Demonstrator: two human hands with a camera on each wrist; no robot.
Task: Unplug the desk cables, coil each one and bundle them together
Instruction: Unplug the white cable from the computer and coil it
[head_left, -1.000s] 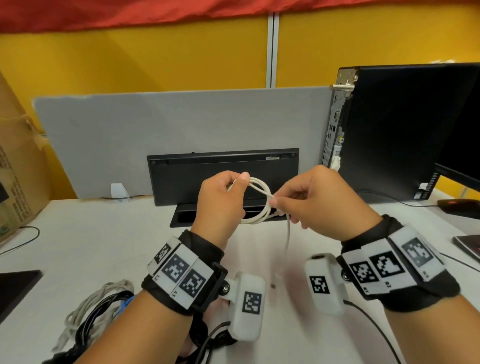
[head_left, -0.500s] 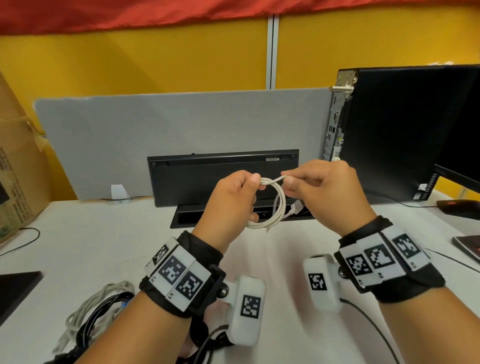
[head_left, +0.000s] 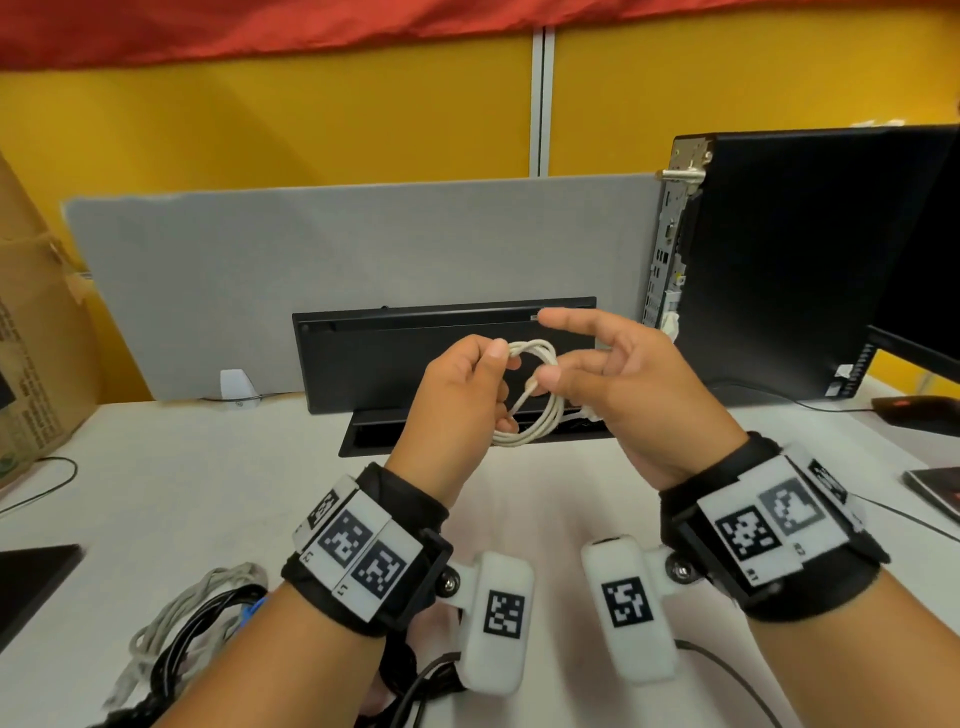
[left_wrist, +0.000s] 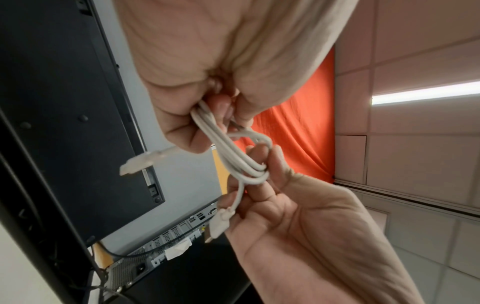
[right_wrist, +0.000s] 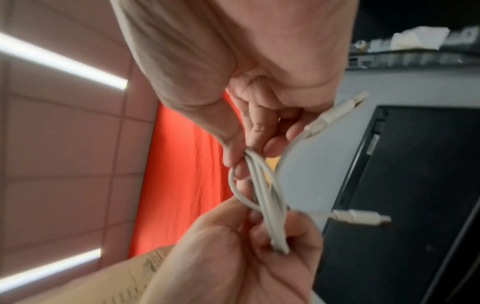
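A white cable (head_left: 555, 415) is wound into a small coil, held above the desk between both hands. My left hand (head_left: 485, 379) grips the coil's left side between thumb and curled fingers. My right hand (head_left: 576, 374) pinches the coil's right side with its thumb, while its index finger points straight out. In the left wrist view the cable (left_wrist: 233, 158) runs from my left hand (left_wrist: 207, 115) to my right hand (left_wrist: 262, 170), with one plug (left_wrist: 137, 162) sticking out. In the right wrist view the cable (right_wrist: 267, 201) shows both plugs free.
A pile of grey and black cables (head_left: 182, 629) lies at the desk's near left. A black keyboard (head_left: 415, 353) leans on the grey divider (head_left: 311, 260) above a cable slot (head_left: 395, 436). A PC tower (head_left: 779, 260), monitor (head_left: 919, 286) and mouse (head_left: 919, 410) stand right; a cardboard box (head_left: 31, 338) stands left.
The tail that hung down toward the desk has been wound up into the coil. My right hand turned over the coil and now pinches its right side, index finger stretched out.
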